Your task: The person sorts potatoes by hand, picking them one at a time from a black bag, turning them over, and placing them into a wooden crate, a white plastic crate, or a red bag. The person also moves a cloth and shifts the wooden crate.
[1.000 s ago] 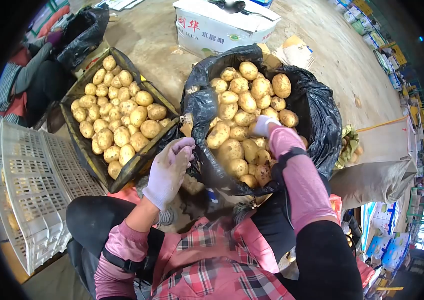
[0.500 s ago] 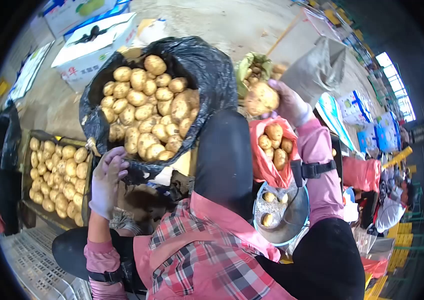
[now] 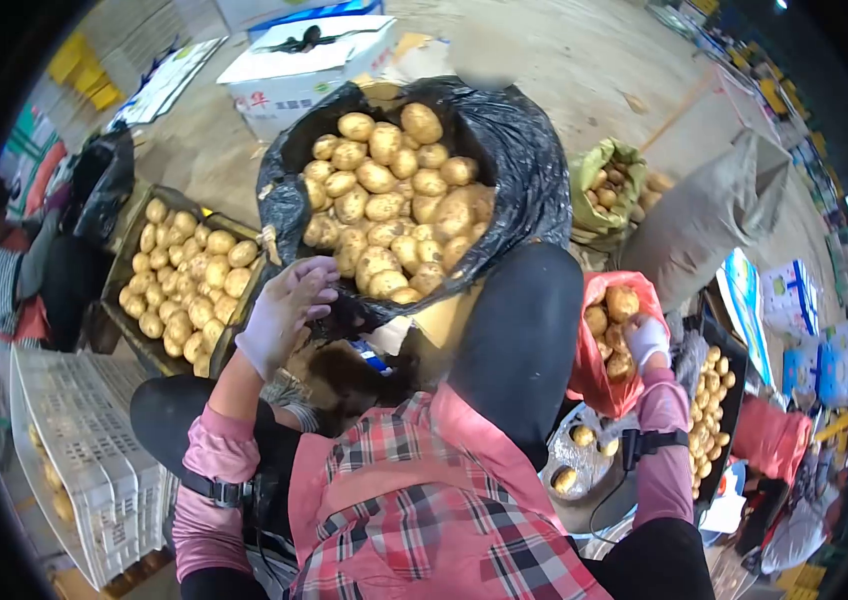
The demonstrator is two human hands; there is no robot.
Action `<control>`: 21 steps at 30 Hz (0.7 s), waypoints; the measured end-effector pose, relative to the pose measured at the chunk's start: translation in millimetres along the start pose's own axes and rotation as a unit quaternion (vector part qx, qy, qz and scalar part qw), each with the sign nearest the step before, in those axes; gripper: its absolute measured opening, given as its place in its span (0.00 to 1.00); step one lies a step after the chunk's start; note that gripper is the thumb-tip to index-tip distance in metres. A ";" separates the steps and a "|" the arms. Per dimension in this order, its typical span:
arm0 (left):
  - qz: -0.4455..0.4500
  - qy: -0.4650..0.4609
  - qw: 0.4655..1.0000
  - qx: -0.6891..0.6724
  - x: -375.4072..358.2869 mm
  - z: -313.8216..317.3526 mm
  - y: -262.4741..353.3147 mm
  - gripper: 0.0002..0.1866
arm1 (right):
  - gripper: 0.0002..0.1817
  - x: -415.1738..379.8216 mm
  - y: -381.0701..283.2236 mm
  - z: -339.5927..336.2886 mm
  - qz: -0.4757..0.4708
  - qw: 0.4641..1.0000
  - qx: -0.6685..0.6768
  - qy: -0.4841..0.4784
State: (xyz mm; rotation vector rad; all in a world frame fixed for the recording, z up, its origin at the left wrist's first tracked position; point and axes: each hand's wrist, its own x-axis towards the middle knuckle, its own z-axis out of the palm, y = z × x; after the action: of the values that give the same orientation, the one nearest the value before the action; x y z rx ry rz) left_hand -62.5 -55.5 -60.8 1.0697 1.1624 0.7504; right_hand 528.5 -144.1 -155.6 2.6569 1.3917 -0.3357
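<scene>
Pink-sleeved right hand, which held a potato aloft half a second ago, now sits lowered at the red bag's mouth, grip closed on a potato among those already inside; bagging appears under way. Left of the red bag, the left hand, fingers loosely spread, touches the black sack of potatoes.

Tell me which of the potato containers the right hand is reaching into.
The red plastic bag beside the right knee: the right hand is at its open mouth. The black bag, green sack and tray lie away from it.
</scene>
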 end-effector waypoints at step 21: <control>0.070 0.013 0.985 -0.156 16.8 -40.2 -5.7 0.17 | 0.22 -16.8 -393.1 -30.4 -0.408 0.810 -0.371 -0.197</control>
State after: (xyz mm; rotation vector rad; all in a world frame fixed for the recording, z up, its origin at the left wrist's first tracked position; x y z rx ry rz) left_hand -97.2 -31.6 -73.6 0.8858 0.9601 1.0236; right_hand 200.2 72.5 -124.5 1.2012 1.9047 -0.2933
